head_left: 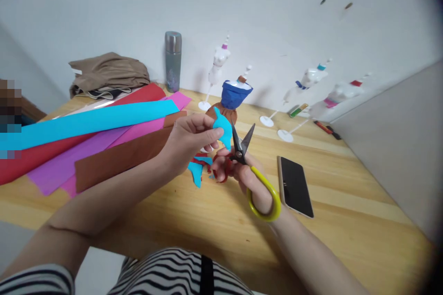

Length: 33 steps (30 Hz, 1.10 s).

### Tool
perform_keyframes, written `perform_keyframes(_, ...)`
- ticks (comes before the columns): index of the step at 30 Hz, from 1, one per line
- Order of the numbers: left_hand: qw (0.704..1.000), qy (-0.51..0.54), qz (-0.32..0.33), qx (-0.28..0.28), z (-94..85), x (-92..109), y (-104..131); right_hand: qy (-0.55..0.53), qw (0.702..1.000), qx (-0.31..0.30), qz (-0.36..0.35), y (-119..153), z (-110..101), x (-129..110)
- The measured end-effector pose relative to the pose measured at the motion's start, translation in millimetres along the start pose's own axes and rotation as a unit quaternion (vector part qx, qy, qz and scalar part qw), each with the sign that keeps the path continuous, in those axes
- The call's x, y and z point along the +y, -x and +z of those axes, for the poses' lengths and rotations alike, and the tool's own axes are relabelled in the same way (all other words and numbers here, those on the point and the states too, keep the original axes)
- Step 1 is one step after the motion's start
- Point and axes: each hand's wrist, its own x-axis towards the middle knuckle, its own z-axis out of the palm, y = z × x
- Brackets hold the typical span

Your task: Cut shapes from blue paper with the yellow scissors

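A small light-blue cut piece [223, 126] is pinched between the thumb and fingers of my left hand [192, 140]. My right hand [247, 177] has its fingers through the handles of a pair of scissors [239, 153], one handle yellow and the other red. The scissor blades are spread apart and point away from me, just right of the blue piece. Below my hands, light-blue scraps [196, 174] and red bits lie on the wooden table [166, 221]. Behind them stands a small mannequin in a blue top [236, 96] and brown skirt, partly hidden by the blue piece.
Long coloured strips [100, 120] cover the table's left side, below a folded brown cloth [110, 71]. A flask [173, 62] and white mannequins [220, 57] stand along the wall. A phone [296, 186] lies at right, near red and black items [327, 129].
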Motion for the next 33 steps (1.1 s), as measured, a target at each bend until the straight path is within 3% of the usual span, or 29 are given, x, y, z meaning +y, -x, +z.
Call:
perform_keyframes(9, 0.998, 0.037, 0.019, 0.039, 4.2, -4.7, 0.3, 0.075, 0.997, -0.029, -0.006, 4.9, -3.8, 8.4)
perform_keyframes(17, 0.999, 0.007, 0.039, 0.036, 4.2, -4.9, -0.5, 0.122, 0.992, -0.03, -0.012, 5.1, -0.2, 4.5)
perform_keyframes(26, 0.981, -0.074, 0.149, 0.101, 3.3, -13.5, -4.8, 0.139, 0.99, -0.024, -0.024, 6.9, -3.1, 12.6)
perform_keyframes(33, 0.991, -0.07, 0.078, 0.085, 4.9, -12.9, -3.5, 0.139, 0.99, -0.018, -0.022, 7.0, -3.7, 15.2)
